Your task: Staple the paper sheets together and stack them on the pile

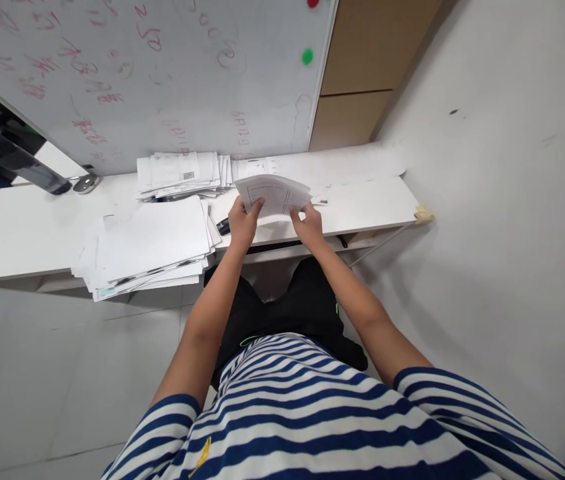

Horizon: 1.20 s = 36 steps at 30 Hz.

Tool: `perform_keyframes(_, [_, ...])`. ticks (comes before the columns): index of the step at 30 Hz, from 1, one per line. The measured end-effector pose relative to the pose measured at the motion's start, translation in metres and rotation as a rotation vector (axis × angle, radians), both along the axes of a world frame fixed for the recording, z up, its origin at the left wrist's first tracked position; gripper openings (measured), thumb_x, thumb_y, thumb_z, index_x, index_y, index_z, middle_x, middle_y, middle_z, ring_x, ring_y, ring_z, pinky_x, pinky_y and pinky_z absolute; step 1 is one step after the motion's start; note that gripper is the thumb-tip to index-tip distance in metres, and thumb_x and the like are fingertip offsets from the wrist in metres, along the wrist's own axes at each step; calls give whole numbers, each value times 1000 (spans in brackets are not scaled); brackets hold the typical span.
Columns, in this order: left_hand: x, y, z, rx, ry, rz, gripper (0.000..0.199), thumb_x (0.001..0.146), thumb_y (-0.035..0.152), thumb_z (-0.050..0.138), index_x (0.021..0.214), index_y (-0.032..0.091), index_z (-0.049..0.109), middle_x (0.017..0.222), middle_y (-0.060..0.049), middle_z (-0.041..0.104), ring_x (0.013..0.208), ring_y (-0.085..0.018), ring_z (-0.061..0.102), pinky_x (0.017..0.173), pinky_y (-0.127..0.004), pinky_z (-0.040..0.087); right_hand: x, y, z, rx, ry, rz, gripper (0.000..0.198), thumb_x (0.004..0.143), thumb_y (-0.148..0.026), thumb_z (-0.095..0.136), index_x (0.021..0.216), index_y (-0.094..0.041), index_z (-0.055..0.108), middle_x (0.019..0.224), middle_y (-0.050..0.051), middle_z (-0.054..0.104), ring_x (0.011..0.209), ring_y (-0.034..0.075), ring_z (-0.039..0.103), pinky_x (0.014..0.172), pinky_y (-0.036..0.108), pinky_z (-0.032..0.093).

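Note:
Printed paper sheets [273, 192], slightly bowed, are held up over the front part of the white desk [367, 200]. My left hand [243, 220] pinches their left side, thumb on the near face. At the lower right corner, my right hand [308, 223] grips them in the same way. Beside my left hand, a small black object [223, 227] lies partly hidden on the desk. A large stack of papers [157, 233] rests left of my hands and juts past the desk's front edge. Behind it sits another pile of printed papers [179, 173].
A whiteboard [187, 80] with red writing stands behind the desk, next to brown boxes [355, 73]. At the left are a computer mouse [86, 183] and a dark cylindrical object [17, 160]. A white wall [507, 200] bounds the right side.

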State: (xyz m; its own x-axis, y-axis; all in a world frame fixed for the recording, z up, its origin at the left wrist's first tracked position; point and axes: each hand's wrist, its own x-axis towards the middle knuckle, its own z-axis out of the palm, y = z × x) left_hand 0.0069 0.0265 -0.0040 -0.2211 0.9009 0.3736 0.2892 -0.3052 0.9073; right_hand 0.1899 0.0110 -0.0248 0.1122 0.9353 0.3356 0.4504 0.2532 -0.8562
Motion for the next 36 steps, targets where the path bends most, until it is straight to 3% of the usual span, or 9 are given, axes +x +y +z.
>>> perform_keyframes(3, [-1,-4,-5,-29,46,5,43,86,61,62,103,22,61,99,-7,69,96,-23,66,83,-35,52,-3,-8,-2,-13,-143,-14,45,93,-60,42,113,-26,65,102,11,73,102,33,66,96,50,51])
perform_keyframes(9, [-3,-9,-26,20,242,-40,48,89,62,57,119,25,51,113,-10,63,108,-26,63,91,-39,51,-6,-16,-10,-81,-192,-69,50,97,-56,36,126,-24,61,113,14,70,115,34,62,103,50,46])
perform_keyframes(17, [-5,-23,-37,1,103,-27,46,90,56,59,121,24,47,123,-12,63,118,-25,62,98,-39,50,-8,-19,-35,-110,-132,-65,49,96,-56,36,128,-24,57,117,14,70,115,32,61,103,51,46])
perform_keyframes(20, [-4,-24,-35,-22,-54,-47,47,88,54,62,120,24,46,126,-13,63,121,-23,62,101,-37,50,-7,-24,-48,-114,40,-67,53,92,-58,47,135,-27,51,122,11,68,116,28,62,104,46,46])
perform_keyframes(24, [11,-31,-38,-170,-403,-78,50,80,48,75,115,23,49,124,-12,66,119,-23,64,100,-37,51,-16,-43,-61,-194,514,-154,71,83,-61,61,142,-26,41,132,12,63,120,24,61,101,41,50])
perform_keyframes(27, [33,-40,-45,-289,-628,-101,51,74,39,82,111,22,52,117,-11,70,112,-24,67,100,-41,52,-26,-58,-66,-316,799,-47,62,81,-58,65,130,-23,51,129,12,65,114,25,66,94,41,55])
perform_keyframes(29, [44,-46,-50,-342,-657,-111,53,74,34,83,115,22,52,115,-10,71,110,-23,68,101,-41,52,-26,-64,-72,-292,856,-54,51,80,-52,67,119,-21,58,127,11,68,113,25,67,96,42,55])
perform_keyframes(32, [39,-47,-49,-340,-507,-31,54,82,35,76,126,24,47,125,-12,66,115,-22,65,101,-39,52,-7,-71,-87,-260,811,-192,37,78,-43,70,107,-19,65,121,10,72,113,25,67,101,43,52])
perform_keyframes(36, [-5,-25,-40,-161,136,110,48,90,37,64,132,22,48,142,-16,53,136,-29,49,112,-44,40,36,-86,-102,-349,734,-318,30,75,-36,72,99,-19,69,113,8,76,107,25,70,101,46,53])
